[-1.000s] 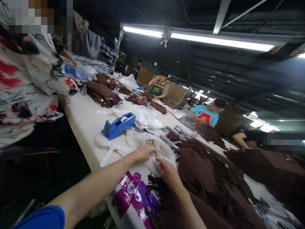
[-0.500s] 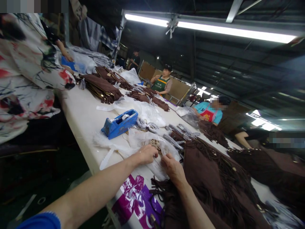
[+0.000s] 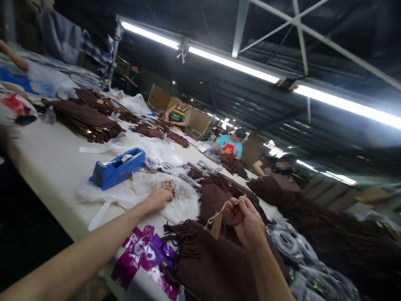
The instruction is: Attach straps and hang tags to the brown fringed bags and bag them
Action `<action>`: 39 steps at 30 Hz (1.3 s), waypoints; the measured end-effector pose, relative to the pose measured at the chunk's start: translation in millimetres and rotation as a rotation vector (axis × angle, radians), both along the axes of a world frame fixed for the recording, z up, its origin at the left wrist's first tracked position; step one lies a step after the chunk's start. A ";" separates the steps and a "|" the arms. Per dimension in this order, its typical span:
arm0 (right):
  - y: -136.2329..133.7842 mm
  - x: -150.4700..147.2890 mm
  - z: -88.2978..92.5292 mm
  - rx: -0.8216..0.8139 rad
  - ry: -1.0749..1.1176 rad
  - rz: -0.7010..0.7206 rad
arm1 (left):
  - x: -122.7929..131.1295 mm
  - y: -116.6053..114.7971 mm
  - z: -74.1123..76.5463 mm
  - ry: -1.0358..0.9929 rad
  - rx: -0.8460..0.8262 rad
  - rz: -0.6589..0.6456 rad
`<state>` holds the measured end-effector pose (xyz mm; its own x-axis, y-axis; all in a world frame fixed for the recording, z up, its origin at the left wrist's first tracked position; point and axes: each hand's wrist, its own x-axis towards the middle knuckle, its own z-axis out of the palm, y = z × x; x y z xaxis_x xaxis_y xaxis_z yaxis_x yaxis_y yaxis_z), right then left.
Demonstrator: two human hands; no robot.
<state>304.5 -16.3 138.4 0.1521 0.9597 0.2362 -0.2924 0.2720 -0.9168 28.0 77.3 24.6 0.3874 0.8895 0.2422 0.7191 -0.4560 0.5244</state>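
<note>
My right hand (image 3: pixel 246 219) is closed on a pale string, from which a small tan tag (image 3: pixel 216 225) hangs over dark brown fringed fabric (image 3: pixel 213 255). My left hand (image 3: pixel 160 200) is closed at the edge of a clear plastic bag (image 3: pixel 184 196), beside a bundle of beige strings (image 3: pixel 168 186); what its fingers hold, if anything, is too small to make out. A blue tape dispenser (image 3: pixel 119 168) stands on the white table (image 3: pixel 62 175) beyond my left forearm. Purple printed plastic (image 3: pixel 144 255) lies at the near edge.
Brown fringed pieces (image 3: pixel 84 117) are stacked at the far left. Grey coiled straps with rings (image 3: pixel 290 242) lie at the right, near more brown fabric (image 3: pixel 338 221). Several people stand around the table; a person's arm (image 3: pixel 14 55) reaches in at the upper left.
My right hand has moved right, away from the plastic bag, and now holds up the string with the tag. My left hand stays by the bag. The view has turned right.
</note>
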 end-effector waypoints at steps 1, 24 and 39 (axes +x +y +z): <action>-10.6 6.6 4.5 0.009 0.025 -0.008 | 1.8 -2.5 4.9 -0.005 0.005 -0.009; -205.0 77.1 20.0 0.168 0.019 -0.293 | 250.0 -212.1 78.0 -0.919 -1.041 -0.782; -245.1 57.4 -74.1 -0.098 -0.093 -0.476 | 245.3 -235.9 86.1 -0.716 -0.693 -0.747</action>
